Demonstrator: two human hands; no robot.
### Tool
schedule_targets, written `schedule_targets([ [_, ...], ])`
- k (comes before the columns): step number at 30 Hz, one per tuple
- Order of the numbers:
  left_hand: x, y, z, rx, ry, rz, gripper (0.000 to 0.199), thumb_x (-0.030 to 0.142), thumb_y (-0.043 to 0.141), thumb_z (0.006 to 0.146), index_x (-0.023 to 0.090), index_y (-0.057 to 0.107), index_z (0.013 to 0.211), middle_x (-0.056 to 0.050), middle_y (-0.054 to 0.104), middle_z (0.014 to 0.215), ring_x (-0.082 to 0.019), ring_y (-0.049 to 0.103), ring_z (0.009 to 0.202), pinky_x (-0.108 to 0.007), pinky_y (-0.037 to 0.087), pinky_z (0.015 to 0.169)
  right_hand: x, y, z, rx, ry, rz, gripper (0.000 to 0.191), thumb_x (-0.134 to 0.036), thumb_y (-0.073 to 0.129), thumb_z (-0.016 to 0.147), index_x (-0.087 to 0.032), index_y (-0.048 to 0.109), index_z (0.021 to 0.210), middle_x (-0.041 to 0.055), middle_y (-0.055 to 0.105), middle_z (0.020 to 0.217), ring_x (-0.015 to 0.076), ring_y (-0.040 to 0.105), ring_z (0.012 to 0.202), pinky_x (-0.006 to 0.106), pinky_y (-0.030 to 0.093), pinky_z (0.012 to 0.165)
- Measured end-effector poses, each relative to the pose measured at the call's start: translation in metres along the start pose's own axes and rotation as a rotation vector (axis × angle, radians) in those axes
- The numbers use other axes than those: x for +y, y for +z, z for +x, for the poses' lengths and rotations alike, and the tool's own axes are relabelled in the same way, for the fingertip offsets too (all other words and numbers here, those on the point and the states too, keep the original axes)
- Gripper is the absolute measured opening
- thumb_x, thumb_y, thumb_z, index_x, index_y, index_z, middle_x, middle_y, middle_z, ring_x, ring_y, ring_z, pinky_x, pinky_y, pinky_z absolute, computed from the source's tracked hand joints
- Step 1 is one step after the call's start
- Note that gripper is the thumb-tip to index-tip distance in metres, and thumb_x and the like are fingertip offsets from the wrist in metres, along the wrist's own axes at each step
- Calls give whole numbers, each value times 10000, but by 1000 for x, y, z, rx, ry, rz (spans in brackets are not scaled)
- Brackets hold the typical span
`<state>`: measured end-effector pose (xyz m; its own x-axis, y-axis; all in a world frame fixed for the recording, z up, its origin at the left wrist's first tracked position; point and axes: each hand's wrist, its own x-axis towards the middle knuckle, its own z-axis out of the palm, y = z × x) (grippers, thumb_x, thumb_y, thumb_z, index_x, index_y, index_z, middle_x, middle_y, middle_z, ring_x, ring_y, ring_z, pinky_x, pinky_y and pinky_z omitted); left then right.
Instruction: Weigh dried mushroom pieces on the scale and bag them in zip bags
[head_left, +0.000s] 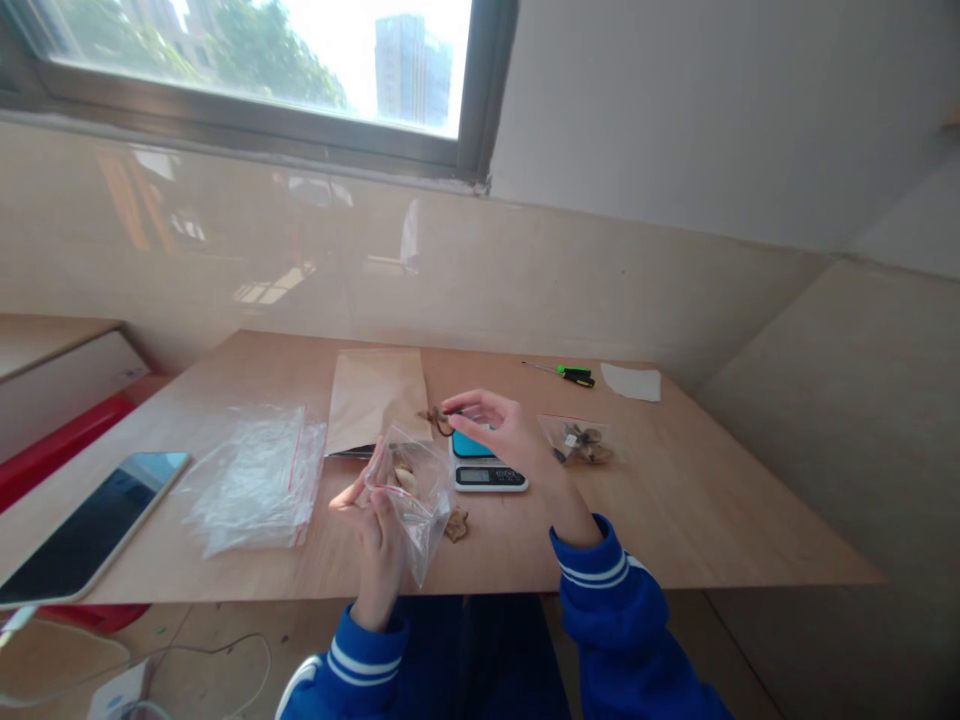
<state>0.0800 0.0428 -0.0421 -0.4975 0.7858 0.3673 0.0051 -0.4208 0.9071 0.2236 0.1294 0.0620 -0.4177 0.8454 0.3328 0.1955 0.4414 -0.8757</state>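
Observation:
My left hand (375, 530) grips a clear zip bag (416, 495) holding pale dried pieces, its mouth open towards my right hand. My right hand (495, 425) is raised over a digital kitchen scale (487, 478), its fingertips pinching a dark brown dried piece (440, 420) above the bag's mouth. Another dried piece (456, 524) lies on the wooden table (675, 510) just right of the bag. Beyond the scale sits a small clear bag of dried pieces (579, 442).
A kraft paper envelope (373, 400) lies behind the hands, with a crumpled plastic bag (255, 480) and a tablet (90, 525) to the left. A green-handled screwdriver (574, 375) and white paper (631, 381) lie at the far edge, against a wall.

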Motion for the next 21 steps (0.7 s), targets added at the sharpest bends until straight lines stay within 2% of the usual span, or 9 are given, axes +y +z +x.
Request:
schedule_targets([
  [2, 1, 0, 0, 3, -26, 39, 467, 457, 329, 967, 211, 336, 1363, -166, 421, 1479, -237, 404, 1363, -500, 303, 1143, -13, 4, -5, -107, -23, 1, 241, -365, 617, 852, -240, 680, 1049, 24, 706, 1084, 140, 664, 928, 284, 531, 825],
  [3, 1, -1, 0, 14, -24, 47, 480, 458, 326, 967, 208, 342, 1377, -159, 422, 1481, -236, 410, 1359, -484, 313, 1141, -14, 4, -7, -111, -24, -2, 239, -368, 590, 873, -248, 676, 1060, 21, 698, 1106, 140, 658, 945, 287, 525, 838],
  [6, 0, -7, 2, 32, 1, 88, 507, 450, 298, 973, 201, 382, 1407, -131, 442, 1475, -218, 417, 1354, -434, 302, 1156, 0, 6, -21, 47, 22, -42, 234, -346, 497, 931, -229, 668, 1041, 34, 693, 1091, 150, 646, 973, 291, 511, 847],
  [8, 0, -12, 4, 16, 27, 160, 535, 455, 264, 975, 175, 459, 1388, -122, 438, 1480, -228, 375, 1380, -443, 235, 1186, 16, 12, -36, 108, 74, -144, 211, -293, 485, 936, -210, 667, 1002, 44, 692, 1032, 162, 643, 948, 290, 509, 815],
  [13, 3, -17, 6, 37, 65, 252, 528, 431, 252, 982, 183, 498, 1378, -103, 444, 1476, -255, 336, 1401, -508, 133, 1204, 48, 47, -81, -132, 109, -569, 143, -175, 611, 848, -209, 672, 973, 63, 672, 1003, 244, 590, 999, 382, 477, 874],
  [16, 7, -15, 2, 13, 27, 204, 508, 424, 274, 982, 180, 492, 1369, -122, 474, 1452, -259, 358, 1389, -500, 149, 1204, 54, 56, -89, -164, 127, -697, 148, -152, 663, 801, -209, 673, 937, 67, 684, 959, 280, 585, 972, 419, 468, 848],
  [18, 10, -11, -1, 25, -2, 154, 479, 433, 312, 974, 186, 474, 1351, -137, 499, 1425, -266, 408, 1359, -508, 216, 1185, 49, 49, -84, -110, 133, -675, 149, -149, 663, 800, -217, 678, 932, 57, 696, 938, 272, 597, 943, 417, 468, 839],
  [19, 11, -10, -2, 46, -15, 116, 461, 437, 329, 971, 194, 446, 1344, -145, 499, 1421, -267, 448, 1330, -514, 275, 1161, 43, 43, -79, -36, 128, -640, 155, -154, 659, 805, -217, 680, 945, 56, 701, 945, 261, 604, 929, 409, 470, 838],
  [21, 11, -5, -6, 92, -32, 52, 425, 440, 358, 965, 208, 369, 1320, -167, 482, 1429, -262, 512, 1275, -525, 389, 1086, 24, 29, -66, 197, 96, -537, 184, -184, 644, 828, -213, 675, 1007, 65, 703, 1000, 238, 616, 918, 383, 483, 835],
])
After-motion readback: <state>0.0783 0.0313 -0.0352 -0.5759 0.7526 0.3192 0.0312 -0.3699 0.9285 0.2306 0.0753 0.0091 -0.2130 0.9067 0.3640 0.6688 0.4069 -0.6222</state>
